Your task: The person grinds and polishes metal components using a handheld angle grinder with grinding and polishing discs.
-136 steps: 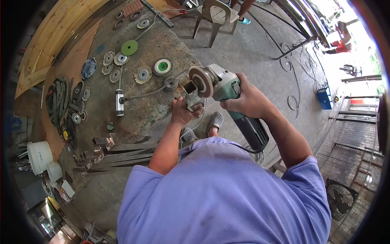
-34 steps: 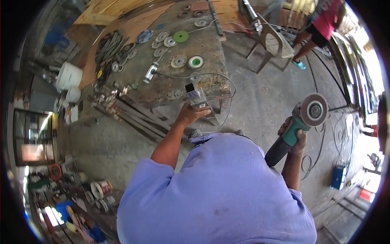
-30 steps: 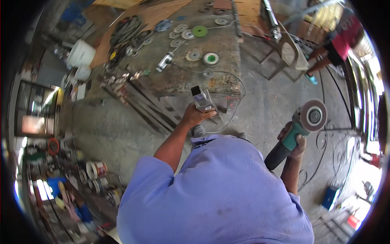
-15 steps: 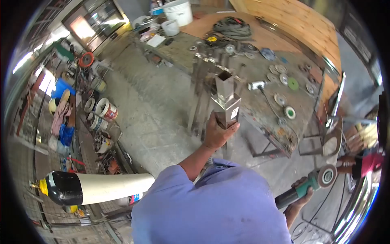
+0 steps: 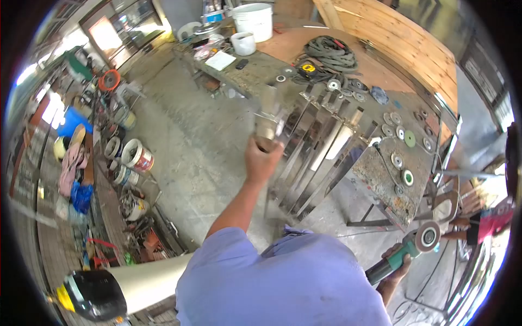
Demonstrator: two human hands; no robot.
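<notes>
My left hand [image 5: 263, 157] is wrapped round the lower end of a short square metal tube piece [image 5: 268, 111] with a wider collar at its middle. The piece stands roughly upright out in front of me, smeared by motion. Low on the right, my right hand [image 5: 401, 266] grips a green angle grinder [image 5: 385, 266] by its body. Its disc [image 5: 427, 236] faces up, apart from everything else. Beside the held piece, several long metal tubes [image 5: 321, 144] lie side by side, their far ends near the worktable [image 5: 375, 176].
Grinding discs [image 5: 409, 138], a tape measure [image 5: 308, 68] and coiled cable [image 5: 330, 52] lie on the worktable. White buckets [image 5: 253, 23] stand at its far end. A gas cylinder [image 5: 152, 282] is close on my left, near crowded shelving [image 5: 100, 206]. Another person [image 5: 492, 223] is at right.
My left hand has carried the tube piece left, off the line of the long tubes, which now show fully. My right hand and the grinder have shifted slightly left. The view has turned somewhat.
</notes>
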